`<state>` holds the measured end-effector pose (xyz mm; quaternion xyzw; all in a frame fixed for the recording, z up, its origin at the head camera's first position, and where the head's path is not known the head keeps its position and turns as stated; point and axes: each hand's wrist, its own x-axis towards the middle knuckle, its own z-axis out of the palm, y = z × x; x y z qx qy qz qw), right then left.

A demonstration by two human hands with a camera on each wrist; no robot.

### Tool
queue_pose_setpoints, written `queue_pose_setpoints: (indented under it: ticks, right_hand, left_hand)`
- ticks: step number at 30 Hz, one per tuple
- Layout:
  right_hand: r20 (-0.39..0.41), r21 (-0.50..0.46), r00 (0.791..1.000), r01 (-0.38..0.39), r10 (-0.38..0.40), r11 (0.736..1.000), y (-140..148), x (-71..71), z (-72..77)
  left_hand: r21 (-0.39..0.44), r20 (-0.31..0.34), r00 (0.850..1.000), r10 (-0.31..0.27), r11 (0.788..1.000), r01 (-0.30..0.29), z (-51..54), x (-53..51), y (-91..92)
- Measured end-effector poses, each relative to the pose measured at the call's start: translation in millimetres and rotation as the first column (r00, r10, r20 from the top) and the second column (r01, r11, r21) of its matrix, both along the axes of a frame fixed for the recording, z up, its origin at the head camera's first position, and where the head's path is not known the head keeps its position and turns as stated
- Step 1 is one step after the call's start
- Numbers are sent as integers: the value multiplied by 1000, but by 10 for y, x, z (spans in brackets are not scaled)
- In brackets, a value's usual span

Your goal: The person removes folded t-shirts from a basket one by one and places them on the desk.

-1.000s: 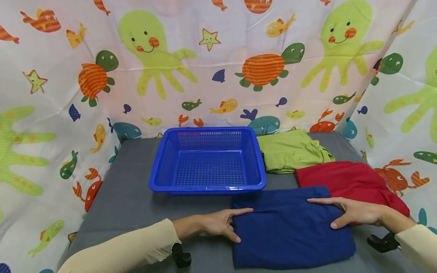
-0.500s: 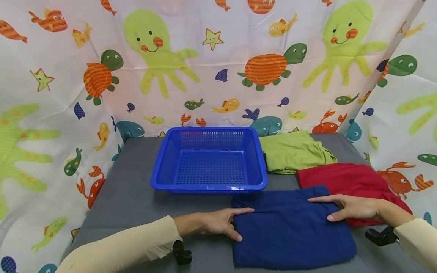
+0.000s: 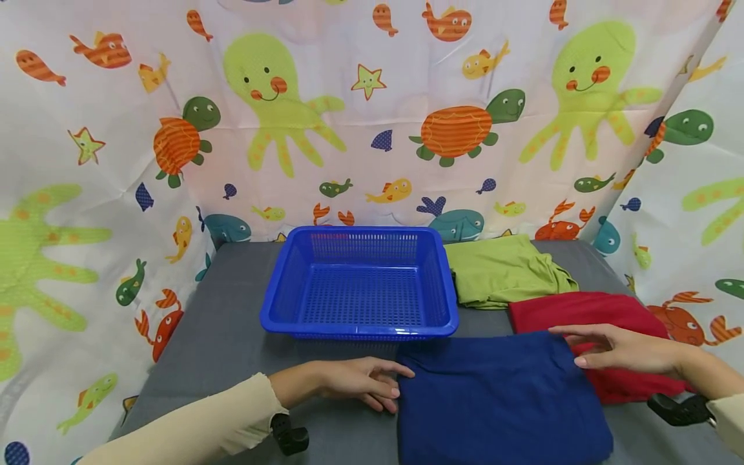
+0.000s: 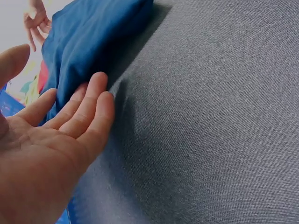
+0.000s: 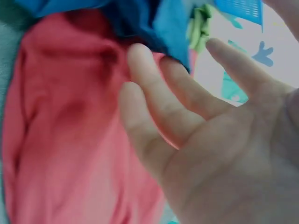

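Observation:
A folded navy blue cloth [image 3: 502, 403], perhaps a garment, lies flat on the grey surface in the head view. At its left edge is my left hand [image 3: 360, 381], fingers loosely extended, the fingertips by the cloth [image 4: 88, 37] in the left wrist view. My right hand [image 3: 630, 349] hovers at the cloth's upper right edge, above a folded red cloth [image 3: 558, 310] that the blue one partly overlaps. In the right wrist view its relaxed fingers [image 5: 149, 79] are beside the blue edge; whether they touch it I cannot tell. Neither hand grips anything.
Behind the blue cloth stands a blue plastic basket [image 3: 360, 330] with perforated walls and nothing inside. A folded lime green cloth [image 3: 511, 271] lies right of it. Curtains [image 3: 383, 148] printed with sea animals enclose the back and sides of the grey surface [image 3: 215, 336].
My left hand has drawn back leftward off the blue cloth, its spread fingers coming closer together. My right hand has shifted right to the cloth's edge. The head view has tilted slightly up.

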<state>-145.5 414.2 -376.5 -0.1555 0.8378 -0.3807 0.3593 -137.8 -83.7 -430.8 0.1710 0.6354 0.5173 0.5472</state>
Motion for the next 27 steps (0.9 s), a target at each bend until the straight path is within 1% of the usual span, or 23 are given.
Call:
queue_pose_setpoints:
  ticks: [2, 4, 8, 12, 16, 18, 20, 23, 27]
  right_hand:
    - [-55, 12, 998, 21, -20, 1000, -4, -13, 42]
    - [-90, 7, 995, 39, -38, 999, -10, -34, 87]
    - [-130, -8, 991, 36, -37, 999, -24, -73, 186]
    - [-143, -39, 989, 24, -29, 999, -53, -97, 298]
    - [-168, -73, 986, 9, -21, 997, -147, -125, 410]
    - [-199, -86, 980, -7, -10, 996, -222, -136, 459]
    - [-224, -101, 975, -20, -3, 995, -315, -145, 501]
    - [-276, -125, 961, -54, 17, 991, -467, -151, 544]
    - [-296, -158, 955, -78, 28, 984, -646, -170, 546]
  left_hand:
    - [-3, -19, 1000, 0, 1000, 0, 10, 4, -35]
    - [-3, -37, 999, 6, 1000, -6, 28, 1, -68]
    - [0, -81, 997, 13, 1000, -13, 103, -9, -134]
    - [7, -134, 991, 18, 1000, -17, 227, -6, -225]
    - [15, -182, 983, 33, 999, -31, 366, -15, -318]
    - [21, -205, 978, 39, 999, -36, 435, -33, -355]
    - [25, -214, 976, 48, 999, -44, 505, -45, -386]
    - [29, -230, 971, 70, 997, -65, 600, -59, -423]
    - [38, -248, 963, 103, 995, -96, 700, -73, -473]
